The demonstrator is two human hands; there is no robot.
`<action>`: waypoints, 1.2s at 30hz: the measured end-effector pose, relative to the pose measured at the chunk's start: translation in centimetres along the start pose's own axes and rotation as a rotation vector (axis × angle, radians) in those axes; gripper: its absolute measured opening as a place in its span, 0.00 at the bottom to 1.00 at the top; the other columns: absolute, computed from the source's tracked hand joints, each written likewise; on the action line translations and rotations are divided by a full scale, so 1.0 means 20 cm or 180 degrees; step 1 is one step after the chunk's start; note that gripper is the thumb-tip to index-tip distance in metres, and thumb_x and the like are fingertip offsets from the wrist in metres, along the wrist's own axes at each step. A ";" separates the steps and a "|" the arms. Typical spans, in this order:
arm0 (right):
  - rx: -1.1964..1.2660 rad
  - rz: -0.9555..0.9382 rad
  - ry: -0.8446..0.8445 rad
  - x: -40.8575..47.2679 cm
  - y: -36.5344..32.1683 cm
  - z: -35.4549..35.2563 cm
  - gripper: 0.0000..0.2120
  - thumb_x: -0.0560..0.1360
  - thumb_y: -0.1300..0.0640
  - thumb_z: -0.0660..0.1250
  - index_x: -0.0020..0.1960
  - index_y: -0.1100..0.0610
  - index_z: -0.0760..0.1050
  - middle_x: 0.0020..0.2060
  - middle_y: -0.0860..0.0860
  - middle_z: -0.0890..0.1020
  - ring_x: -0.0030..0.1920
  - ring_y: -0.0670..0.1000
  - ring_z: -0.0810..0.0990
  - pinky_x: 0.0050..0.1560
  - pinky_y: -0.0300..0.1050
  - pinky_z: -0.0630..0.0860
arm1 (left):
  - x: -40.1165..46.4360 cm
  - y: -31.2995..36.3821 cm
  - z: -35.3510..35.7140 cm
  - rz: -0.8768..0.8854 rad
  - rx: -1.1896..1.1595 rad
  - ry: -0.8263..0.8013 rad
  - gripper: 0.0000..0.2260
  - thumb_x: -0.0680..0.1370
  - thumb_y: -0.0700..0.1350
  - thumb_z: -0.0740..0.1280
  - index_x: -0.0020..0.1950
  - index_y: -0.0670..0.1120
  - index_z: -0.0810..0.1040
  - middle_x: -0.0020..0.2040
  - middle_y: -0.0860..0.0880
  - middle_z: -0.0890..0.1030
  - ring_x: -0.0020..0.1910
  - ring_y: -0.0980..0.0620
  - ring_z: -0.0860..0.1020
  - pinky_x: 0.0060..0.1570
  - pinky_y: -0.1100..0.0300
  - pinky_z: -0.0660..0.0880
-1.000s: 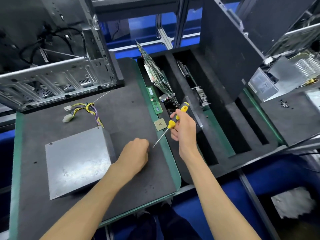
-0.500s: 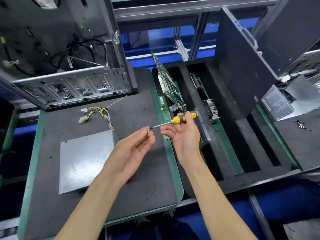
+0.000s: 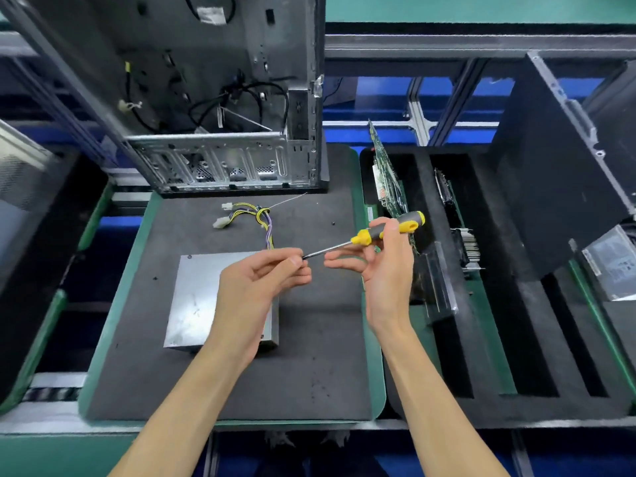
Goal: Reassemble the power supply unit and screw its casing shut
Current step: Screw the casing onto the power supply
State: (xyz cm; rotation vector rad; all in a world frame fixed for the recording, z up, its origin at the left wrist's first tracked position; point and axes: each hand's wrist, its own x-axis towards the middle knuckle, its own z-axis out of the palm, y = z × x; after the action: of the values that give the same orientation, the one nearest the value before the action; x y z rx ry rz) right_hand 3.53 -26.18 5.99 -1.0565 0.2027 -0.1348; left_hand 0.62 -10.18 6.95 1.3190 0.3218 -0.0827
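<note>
The grey metal power supply unit [image 3: 203,297] lies flat on the dark foam mat [image 3: 309,339], its coloured cable bundle [image 3: 251,215] trailing toward the back. My left hand [image 3: 261,280] hovers over the unit's right edge and pinches something tiny at the tip of the screwdriver [image 3: 378,234]; the item itself is too small to make out. My right hand [image 3: 382,259] holds the yellow and grey screwdriver handle above the mat, with the shaft pointing left toward my left fingertips.
An open computer case [image 3: 223,132] stands at the back of the mat. To the right, a black foam tray [image 3: 499,304] with slots holds upright circuit boards [image 3: 389,180]. A small dark screw [image 3: 333,223] lies on the mat. A black side panel [image 3: 550,166] leans at far right.
My left hand rose from the mat, where it was curled, to meet the screwdriver tip. My right hand swung the screwdriver from pointing down to pointing left. The view has tilted upward.
</note>
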 end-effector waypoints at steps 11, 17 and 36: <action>0.0100 0.0310 0.0231 0.02 0.10 0.11 0.13 0.88 0.52 0.52 0.51 0.59 0.69 0.29 0.49 0.73 0.28 0.57 0.82 0.30 0.48 0.81 | 0.06 0.02 -0.18 0.0992 0.1745 -0.0050 0.17 0.75 0.43 0.76 0.61 0.55 0.81 0.52 0.59 0.85 0.55 0.61 0.82 0.56 0.69 0.75; -0.1037 -0.0409 -0.0333 0.08 0.13 0.19 0.11 0.81 0.44 0.60 0.49 0.52 0.71 0.32 0.46 0.76 0.29 0.58 0.83 0.30 0.49 0.81 | 0.17 -0.15 -0.34 0.1017 0.3883 -0.0117 0.30 0.73 0.50 0.77 0.71 0.42 0.74 0.70 0.47 0.75 0.70 0.46 0.72 0.69 0.53 0.65; -0.2488 -0.1073 -0.1043 0.22 0.28 0.36 0.06 0.82 0.43 0.60 0.46 0.38 0.69 0.30 0.46 0.80 0.29 0.52 0.83 0.32 0.41 0.80 | 0.17 -0.28 -0.40 0.1401 0.3683 -0.0127 0.30 0.76 0.53 0.73 0.74 0.40 0.71 0.75 0.45 0.69 0.76 0.45 0.63 0.76 0.59 0.47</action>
State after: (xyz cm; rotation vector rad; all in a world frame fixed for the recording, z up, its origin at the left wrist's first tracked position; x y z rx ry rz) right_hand 9.47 -18.19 4.10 -1.8681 -0.2486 -0.1891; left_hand 1.06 -3.53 -0.85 2.5006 -0.1051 0.0980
